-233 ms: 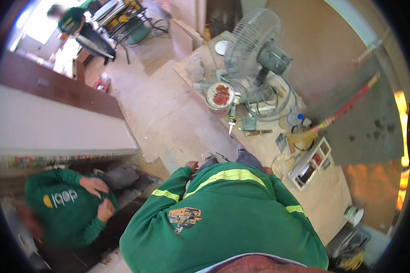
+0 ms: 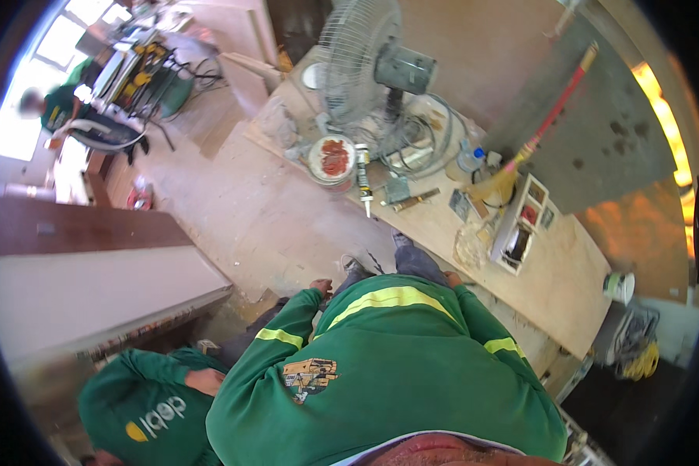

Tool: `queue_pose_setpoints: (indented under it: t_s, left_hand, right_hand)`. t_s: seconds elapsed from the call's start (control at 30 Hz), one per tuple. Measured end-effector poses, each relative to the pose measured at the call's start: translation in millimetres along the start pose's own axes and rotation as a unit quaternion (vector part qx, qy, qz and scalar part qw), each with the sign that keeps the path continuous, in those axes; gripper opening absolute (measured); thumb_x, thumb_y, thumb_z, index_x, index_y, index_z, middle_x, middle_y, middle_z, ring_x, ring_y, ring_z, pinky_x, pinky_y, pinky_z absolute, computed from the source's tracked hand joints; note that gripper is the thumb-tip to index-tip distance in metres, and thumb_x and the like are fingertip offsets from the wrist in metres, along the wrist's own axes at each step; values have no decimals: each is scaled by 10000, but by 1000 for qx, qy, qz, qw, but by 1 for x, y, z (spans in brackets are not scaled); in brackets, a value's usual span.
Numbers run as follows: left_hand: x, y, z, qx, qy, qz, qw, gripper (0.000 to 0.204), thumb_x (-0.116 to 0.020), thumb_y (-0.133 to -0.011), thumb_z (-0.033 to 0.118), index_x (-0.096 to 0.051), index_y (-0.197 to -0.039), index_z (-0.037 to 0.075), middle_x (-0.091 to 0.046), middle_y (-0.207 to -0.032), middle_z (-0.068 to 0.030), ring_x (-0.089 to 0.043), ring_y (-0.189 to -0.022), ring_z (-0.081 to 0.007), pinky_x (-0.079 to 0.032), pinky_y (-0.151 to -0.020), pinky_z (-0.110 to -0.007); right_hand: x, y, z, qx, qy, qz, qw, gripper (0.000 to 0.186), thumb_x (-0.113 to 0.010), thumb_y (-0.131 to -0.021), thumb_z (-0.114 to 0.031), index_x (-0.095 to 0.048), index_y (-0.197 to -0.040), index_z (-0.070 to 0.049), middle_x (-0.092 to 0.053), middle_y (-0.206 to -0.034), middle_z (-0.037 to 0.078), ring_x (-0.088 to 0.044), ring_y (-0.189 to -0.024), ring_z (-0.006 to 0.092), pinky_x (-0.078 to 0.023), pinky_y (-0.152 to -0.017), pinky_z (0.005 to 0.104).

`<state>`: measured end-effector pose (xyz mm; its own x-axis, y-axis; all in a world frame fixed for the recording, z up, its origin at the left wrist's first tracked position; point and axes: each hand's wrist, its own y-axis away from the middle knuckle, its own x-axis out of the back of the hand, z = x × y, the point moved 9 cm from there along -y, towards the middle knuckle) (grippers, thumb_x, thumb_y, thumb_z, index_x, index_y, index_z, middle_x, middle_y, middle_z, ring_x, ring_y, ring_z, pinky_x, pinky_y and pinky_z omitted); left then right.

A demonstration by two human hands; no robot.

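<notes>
**Hands down at my sides, view swung a little**

Little differs from a moment ago: my head has turned slightly, so the fan sits further left in the view, while both arms hang as they did.

Nearest is my own green sweatshirt, filling the lower middle. My left hand pokes out of the sleeve beside my hip. It looks empty with the fingers loosely curled, but it is too small for me to tell whether the grip is clenched or released. My right hand shows only as a sliver at the cuff, close to the worktop edge, and I cannot tell its grip either. Neither hand touches anything I can see.

At lower left a co-worker in the same green crouches by a white panel.

My shoes stand on the dusty floor, just short of the worktop. On it, the things closest to me are a sealant tube, a round tub with red inside and a white compartment tray. Behind them stand the fan and a leaning broom.

Far off at upper left, another person works near a saw stand.
</notes>
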<state>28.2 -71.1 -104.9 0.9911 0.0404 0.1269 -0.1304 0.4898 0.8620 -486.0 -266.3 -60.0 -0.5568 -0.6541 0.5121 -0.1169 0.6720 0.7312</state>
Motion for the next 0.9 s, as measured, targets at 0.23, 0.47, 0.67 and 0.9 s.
queue_pose_setpoints:
  t_s: [0.23,0.47,0.67,0.9]
  left_hand:
    - [-15,-29,69,78,173,-9,982,400,-686,-993,351,-603,-1324,143,-683,-1140,-57,-701,-913,-281,-571,-745,-468]
    - [-33,-19,115,76,155,-12,985,396,-662,-1007,348,-583,-1339,147,-670,-1168,-65,-697,-924,-284,-570,-769,-472]
    - [-55,-30,113,-94,-306,-102,942,384,-660,-998,384,-666,-1311,161,-731,-1175,-82,-725,-957,-295,-593,-818,-422]
    - [-118,-71,186,-152,-404,-35,902,361,-597,-977,436,-769,-1185,197,-742,-1228,-133,-684,-1167,-343,-538,-1031,-460]
  right_hand:
    - [-35,50,70,-69,-40,-39,996,508,-671,-918,-464,-776,-1165,-32,-753,-1129,237,-721,-1038,384,-540,-931,465]
    - [-22,9,60,-11,27,-32,999,387,-621,-959,-321,-774,-1142,-15,-737,-1147,253,-707,-1032,425,-547,-927,493]
    - [10,-18,25,37,-68,27,997,307,-650,-928,-266,-792,-1076,-38,-766,-1114,203,-735,-989,382,-559,-919,465]
    - [82,-29,37,-102,-210,-27,972,318,-637,-956,-319,-760,-1052,-42,-742,-890,136,-715,-729,242,-586,-644,404]
